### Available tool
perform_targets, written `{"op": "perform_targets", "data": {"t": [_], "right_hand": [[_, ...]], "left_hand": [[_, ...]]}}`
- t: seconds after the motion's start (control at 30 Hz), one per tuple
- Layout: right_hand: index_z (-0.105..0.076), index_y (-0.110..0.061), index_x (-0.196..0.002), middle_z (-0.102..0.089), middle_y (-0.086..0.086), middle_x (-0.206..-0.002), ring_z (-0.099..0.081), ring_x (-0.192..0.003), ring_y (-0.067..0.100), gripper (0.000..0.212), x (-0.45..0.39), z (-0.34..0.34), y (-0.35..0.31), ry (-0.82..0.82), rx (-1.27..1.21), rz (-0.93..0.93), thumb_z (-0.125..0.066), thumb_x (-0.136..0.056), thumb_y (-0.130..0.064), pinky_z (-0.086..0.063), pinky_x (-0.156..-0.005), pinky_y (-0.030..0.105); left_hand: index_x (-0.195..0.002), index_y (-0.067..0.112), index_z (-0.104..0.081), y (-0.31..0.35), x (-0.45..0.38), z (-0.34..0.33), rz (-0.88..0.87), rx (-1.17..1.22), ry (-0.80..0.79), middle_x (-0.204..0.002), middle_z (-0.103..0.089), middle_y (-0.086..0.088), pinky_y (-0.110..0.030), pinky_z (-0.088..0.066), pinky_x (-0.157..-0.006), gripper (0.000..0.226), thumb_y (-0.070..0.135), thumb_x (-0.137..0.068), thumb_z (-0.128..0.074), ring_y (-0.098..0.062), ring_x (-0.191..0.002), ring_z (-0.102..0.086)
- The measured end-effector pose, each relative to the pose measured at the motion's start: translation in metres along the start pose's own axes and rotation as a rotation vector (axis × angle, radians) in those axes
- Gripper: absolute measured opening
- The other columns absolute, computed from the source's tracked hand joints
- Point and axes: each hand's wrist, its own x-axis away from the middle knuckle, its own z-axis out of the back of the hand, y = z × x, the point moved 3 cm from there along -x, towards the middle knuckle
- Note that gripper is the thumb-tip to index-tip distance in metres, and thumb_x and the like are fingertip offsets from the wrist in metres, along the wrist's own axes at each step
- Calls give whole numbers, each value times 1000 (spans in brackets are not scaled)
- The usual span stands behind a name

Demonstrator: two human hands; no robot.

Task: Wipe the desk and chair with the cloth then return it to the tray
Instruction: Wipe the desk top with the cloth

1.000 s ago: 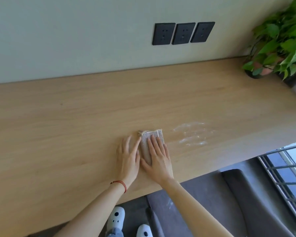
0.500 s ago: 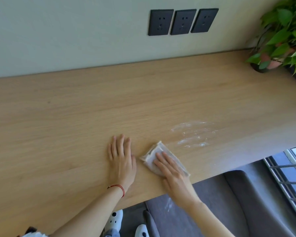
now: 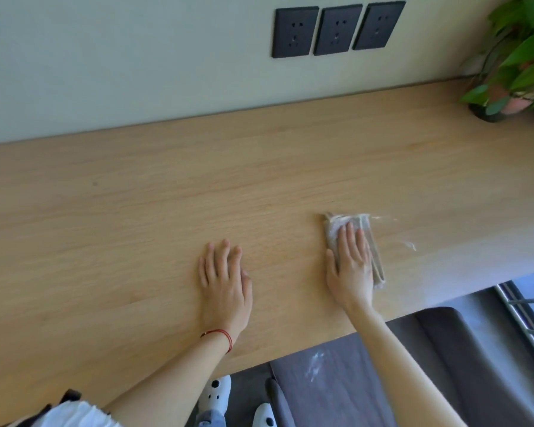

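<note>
- The chair (image 3: 336,383) seat nearest shows a white smear, so it looks unwiped
- Left hand (image 3: 225,282) rests flat, fingers spread, holding nothing
- Right hand (image 3: 352,260) presses the folded cloth (image 3: 333,226) flat onto the desk (image 3: 136,211), beside leftover white residue (image 3: 409,244)
- No tray is in view; the return remains

cloth (image 3: 333,231): grey, folded, flat under my right hand (image 3: 352,266) | worktop (image 3: 167,211): light wood, white smears right of cloth | chair (image 3: 336,383): grey seat, white smudge

Cloth (image 3: 352,238) on desk (image 3: 136,226) under right hand (image 3: 350,272); left hand (image 3: 225,288) flat to its left; chair (image 3: 367,380) before desk edge
</note>
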Motion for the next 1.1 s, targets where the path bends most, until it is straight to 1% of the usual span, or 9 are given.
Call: {"op": "perform_targets", "data": {"t": [0.13,0.27,0.33,0.4,0.53,0.7,0.87,1.0,1.1], "right_hand": [[-30,-15,-147,-26,2,-156,-14,-147,23,50,37,-16,-46,-75,-66,276,-45,-99,-24,-16,-121,37],[-40,-16,-142,-35,0,-153,-25,-144,22,47,62,4,-7,-156,-5,541,-51,-97,-17,-23,-118,34],[-45,-10,-139,-39,7,-150,-28,-142,28,46,50,25,35,-119,-20,446,-54,-94,-8,-27,-117,41],[-46,-1,-137,-41,17,-147,-24,-141,32,41,19,45,81,-40,47,266,-44,-95,-2,-29,-115,50],[-26,-7,-147,-19,14,-159,-8,-148,31,48,-59,52,124,7,84,-85,-33,-102,-19,-12,-121,47],[-24,-9,-148,-17,10,-159,-8,-148,32,50,-96,8,37,-40,78,142,-35,-101,-21,-10,-121,45],[-23,-17,-149,-16,2,-160,-5,-149,26,49,-28,-29,-59,-122,44,364,-34,-102,-24,-4,-121,38],[-29,-21,-147,-24,-6,-157,-13,-147,17,47,36,-16,-44,-189,36,532,-39,-101,-27,-11,-121,32],[-34,-21,-146,-29,-5,-155,-17,-146,17,47,34,7,4,-149,46,439,-43,-100,-25,-14,-120,31]], "left_hand": [[-129,10,-52,1,0,1,1,13,39,-142,-46,-14,-54,-27,-112,49,26,-90,-27,-38,-138,-32],[-128,10,-52,-1,0,-2,-13,7,58,-141,-47,-14,-54,-28,-111,48,26,-89,-28,-38,-137,-32],[-127,10,-53,-1,-1,-3,-13,4,68,-140,-47,-14,-55,-29,-110,48,26,-89,-28,-39,-136,-33],[-125,10,-53,0,-2,-4,-7,8,77,-140,-48,-14,-55,-30,-109,47,27,-88,-29,-39,-136,-34],[-125,13,-53,-2,-2,-9,3,-6,82,-142,-46,-11,-52,-31,-109,47,31,-88,-31,-36,-137,-33],[-125,15,-53,-2,-3,-11,-6,-17,101,-143,-46,-9,-51,-31,-110,45,32,-89,-33,-34,-137,-33],[-128,15,-51,-4,-1,-9,2,8,80,-144,-45,-9,-52,-29,-111,50,30,-88,-25,-32,-139,-31],[-123,10,-56,-2,1,-5,-3,67,121,-139,-49,-11,-51,-29,-111,50,28,-87,-25,-34,-137,-33],[-119,8,-57,0,0,-4,25,88,136,-134,-52,-13,-53,-33,-108,49,29,-88,-25,-37,-134,-35]]}}
